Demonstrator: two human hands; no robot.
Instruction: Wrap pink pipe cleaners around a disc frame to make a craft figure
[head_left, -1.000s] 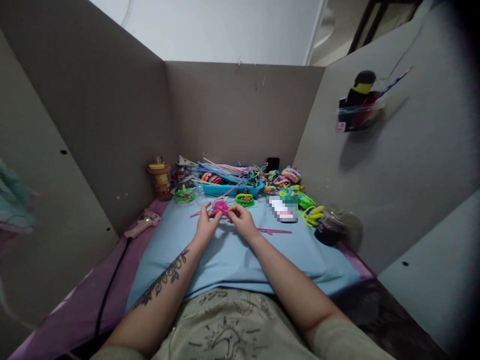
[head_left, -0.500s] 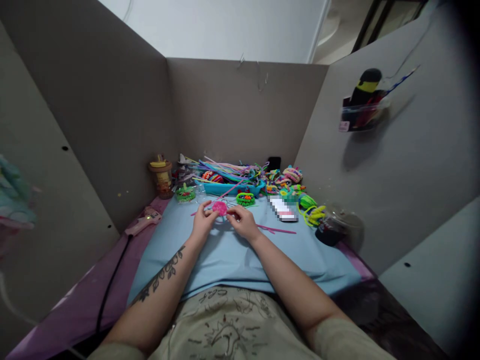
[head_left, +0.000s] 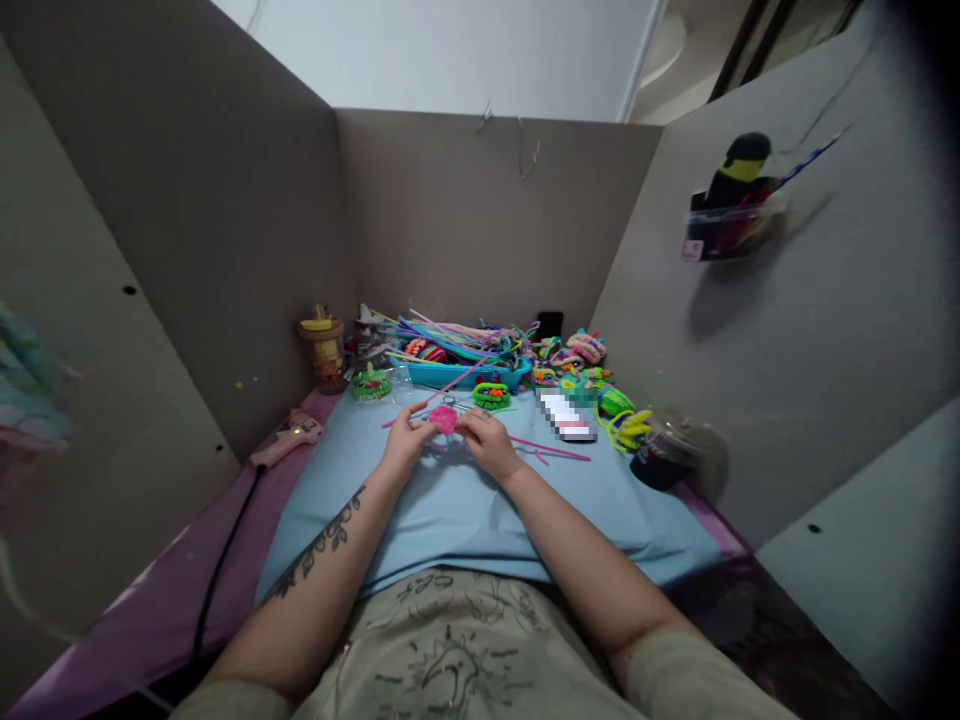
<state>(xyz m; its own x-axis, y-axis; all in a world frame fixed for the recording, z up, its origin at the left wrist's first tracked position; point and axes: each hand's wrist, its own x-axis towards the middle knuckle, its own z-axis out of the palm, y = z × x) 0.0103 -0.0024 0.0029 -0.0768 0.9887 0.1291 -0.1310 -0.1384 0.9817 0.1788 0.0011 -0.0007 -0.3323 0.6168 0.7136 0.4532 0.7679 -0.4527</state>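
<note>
Between my two hands, above the blue cloth (head_left: pixel 345 530), is a small round piece of coiled pink pipe cleaner (head_left: pixel 442 419). My left hand (head_left: pixel 407 437) pinches its left edge between thumb and fingers. At the right edge, the fingers of my right hand (head_left: pixel 486 440) are closed on the same piece. A long pink pipe cleaner strand (head_left: pixel 457 380) slants up and away from near my left fingers. Loose pink pipe cleaners (head_left: pixel 559 451) lie on the cloth right of my right hand. Something pale and clear shows just beneath the coil, too small to make out.
Behind my hands a blue tray (head_left: pixel 427 376) holds many coloured pipe cleaners. A green coiled piece (head_left: pixel 491 396), a phone (head_left: pixel 566 414) and a dark-based clear container (head_left: pixel 664 460) stand around. A pink glue gun (head_left: pixel 289 443) with a black cord lies at left. Grey partitions enclose the table.
The pink coil has turned slightly between my fingers, and my right hand has rolled a little over it. The view has shifted slightly; both hands keep nearly the same place.
</note>
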